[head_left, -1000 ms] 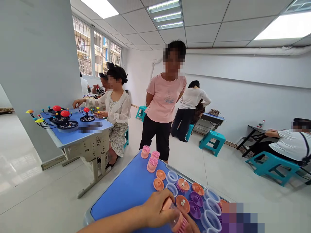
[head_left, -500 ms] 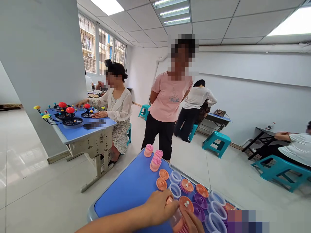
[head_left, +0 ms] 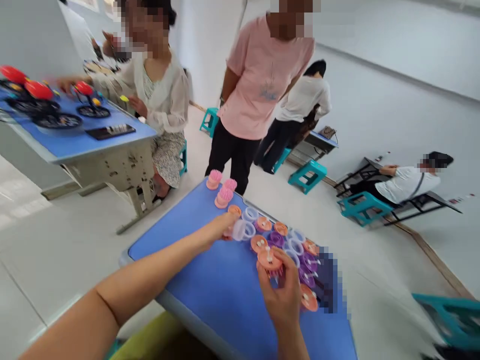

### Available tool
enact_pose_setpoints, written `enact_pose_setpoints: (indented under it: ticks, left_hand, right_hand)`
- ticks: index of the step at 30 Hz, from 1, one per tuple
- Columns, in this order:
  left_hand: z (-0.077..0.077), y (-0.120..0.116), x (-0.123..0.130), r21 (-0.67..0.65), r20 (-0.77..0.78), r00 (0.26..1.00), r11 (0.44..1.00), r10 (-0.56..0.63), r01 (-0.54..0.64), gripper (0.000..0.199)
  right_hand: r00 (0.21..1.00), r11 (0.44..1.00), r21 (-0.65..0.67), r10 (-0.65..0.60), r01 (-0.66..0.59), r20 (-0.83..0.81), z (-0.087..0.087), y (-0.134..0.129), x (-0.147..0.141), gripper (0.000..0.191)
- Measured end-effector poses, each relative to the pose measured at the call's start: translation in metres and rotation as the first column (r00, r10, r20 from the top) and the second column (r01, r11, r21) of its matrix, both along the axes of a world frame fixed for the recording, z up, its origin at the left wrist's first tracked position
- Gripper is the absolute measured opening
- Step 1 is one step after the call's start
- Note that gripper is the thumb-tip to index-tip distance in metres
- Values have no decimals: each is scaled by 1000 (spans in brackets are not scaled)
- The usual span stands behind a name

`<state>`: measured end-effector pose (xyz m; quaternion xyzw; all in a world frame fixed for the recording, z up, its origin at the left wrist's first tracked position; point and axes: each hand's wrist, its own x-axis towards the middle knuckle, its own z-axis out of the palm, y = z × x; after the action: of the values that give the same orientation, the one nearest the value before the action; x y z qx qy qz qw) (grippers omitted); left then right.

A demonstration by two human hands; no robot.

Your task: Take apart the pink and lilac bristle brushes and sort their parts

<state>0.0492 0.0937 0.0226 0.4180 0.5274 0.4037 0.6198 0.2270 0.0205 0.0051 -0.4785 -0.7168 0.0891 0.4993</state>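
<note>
My left hand (head_left: 222, 226) reaches to the far side of the blue table, its fingers closed round a translucent plastic cup (head_left: 239, 230). Motion blur softens its fingertips. Nearer to me, my right hand (head_left: 283, 290) pinches an orange round brush head (head_left: 269, 258) by its rim; pink bristles point down and a small white peg stands on top. Just beyond my left hand lies an orange disc (head_left: 234, 210). Around my right hand are clear rings (head_left: 295, 247), purple brush pieces (head_left: 276, 239) and another orange brush head (head_left: 308, 298).
Several pink bristle brushes (head_left: 223, 197) stand at the far corner of the blue table (head_left: 210, 285). A person in a pink shirt (head_left: 258, 75) stands beyond it. To the left, a seated person works at a table (head_left: 108, 150) with planet models. Teal stools (head_left: 308, 176) stand on the floor.
My hands were close together over a clear piece and a pink-bristled brush; now they are apart, left farther away, right holding the orange brush head. The view has tilted down.
</note>
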Motion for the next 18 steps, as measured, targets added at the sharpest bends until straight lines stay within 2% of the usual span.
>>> enact_pose_setpoints:
  ticks: [2, 4, 8, 12, 15, 18]
  left_hand:
    - [-4, 2, 0, -45, 45, 999, 999, -14, 16, 39]
    - [-4, 1, -3, -27, 99, 995, 999, -31, 33, 43]
    - [6, -6, -7, 14, 130, 991, 999, -31, 29, 42]
    - [14, -7, -8, 4, 124, 992, 1000, -3, 3, 39]
    - [15, -5, -9, 5, 116, 993, 1000, 10, -11, 40]
    - [14, -4, -10, -7, 105, 994, 999, 32, -31, 38]
  right_hand:
    - [997, 999, -42, -7, 3, -80, -2, 1, 3, 33]
    - [992, 998, -66, -29, 22, -120, -4, 2, 6, 30]
    - [985, 992, -74, -109, 99, -135, -6, 4, 14, 23]
    - [979, 976, -163, -164, 144, -123, -5, 5, 18, 24]
    - [995, 967, -238, -98, 91, -15, -2, 4, 14, 17]
    - [992, 963, -268, 39, -4, 123, 0, 1, 7, 7]
